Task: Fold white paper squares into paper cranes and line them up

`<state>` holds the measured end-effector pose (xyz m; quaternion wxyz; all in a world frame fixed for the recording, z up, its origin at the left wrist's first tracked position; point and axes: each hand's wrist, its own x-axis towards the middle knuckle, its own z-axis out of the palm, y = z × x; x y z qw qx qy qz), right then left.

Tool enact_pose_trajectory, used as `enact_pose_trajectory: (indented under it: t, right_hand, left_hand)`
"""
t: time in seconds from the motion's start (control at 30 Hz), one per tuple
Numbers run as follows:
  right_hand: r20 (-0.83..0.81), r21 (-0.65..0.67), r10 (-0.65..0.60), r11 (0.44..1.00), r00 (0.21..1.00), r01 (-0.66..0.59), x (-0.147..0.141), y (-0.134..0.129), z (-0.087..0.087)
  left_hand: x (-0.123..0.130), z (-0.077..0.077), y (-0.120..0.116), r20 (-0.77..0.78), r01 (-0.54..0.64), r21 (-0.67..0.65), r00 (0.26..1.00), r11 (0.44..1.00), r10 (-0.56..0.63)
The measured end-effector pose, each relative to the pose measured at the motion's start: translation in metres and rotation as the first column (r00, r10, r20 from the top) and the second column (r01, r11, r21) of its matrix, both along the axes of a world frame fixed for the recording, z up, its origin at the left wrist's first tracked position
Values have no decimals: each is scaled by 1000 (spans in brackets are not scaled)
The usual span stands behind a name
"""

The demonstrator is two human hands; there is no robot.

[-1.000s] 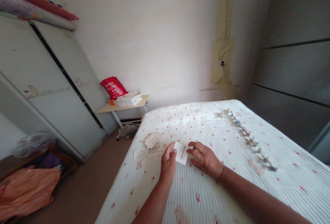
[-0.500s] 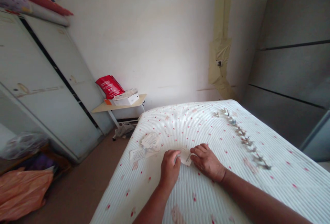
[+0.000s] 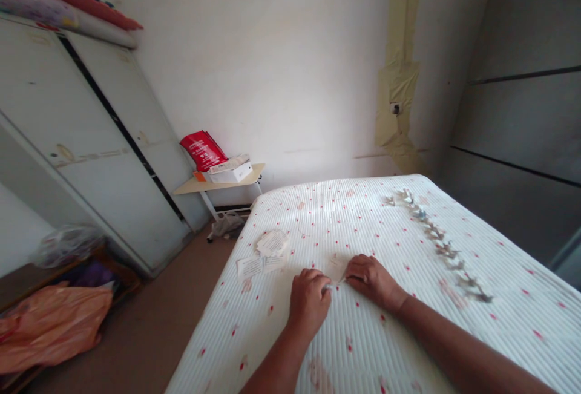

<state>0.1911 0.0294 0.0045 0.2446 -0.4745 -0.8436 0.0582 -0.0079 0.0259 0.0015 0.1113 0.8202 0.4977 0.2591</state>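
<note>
A small piece of printed paper point(image 3: 336, 268) is between my two hands, low over the bed's white ribbed cover. My left hand point(image 3: 311, 297) pinches its left edge, the fingers curled in. On the other side my right hand point(image 3: 373, 279) grips the right edge, with fingertips bent around it. Part of the paper is hidden by the fingers, and its folds are too small to make out. Left of my hands lies a loose pile of printed paper pieces point(image 3: 271, 242). To the right, several small folded paper figures point(image 3: 447, 249) stand in a slanting row.
The bed point(image 3: 363, 357) has a dotted white cover. Beyond its far left corner stands a small table point(image 3: 190, 186) with a red bag point(image 3: 203, 151) and a white box point(image 3: 238, 171). Grey cabinets point(image 3: 104, 170) are at the left; an orange plastic bag point(image 3: 49, 327) lies low there.
The paper has turned between my hands, and less of its flat face shows near the fingers. The whole view has shifted slightly, moving the scene rightward in the picture.
</note>
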Motion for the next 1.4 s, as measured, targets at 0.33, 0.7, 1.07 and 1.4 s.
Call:
enact_pose_trajectory:
  t: [0.33,0.7,1.07,1.4]
  right_hand:
    - [89,-96,-230,967,969,238,-14,14,0]
    - [271,-43,-363,921,892,388,-27,16,-1]
    - [314,-54,-348,923,884,382,-27,18,0]
    - [354,-87,-343,914,870,396,-30,20,4]
  left_hand:
    - [-2,-8,8,117,-116,-71,985,991,124]
    - [-1,-4,4,-66,-57,-21,996,998,55]
    - [2,0,-3,-204,-41,51,978,998,51]
    - [5,2,-6,-267,-59,60,961,996,73]
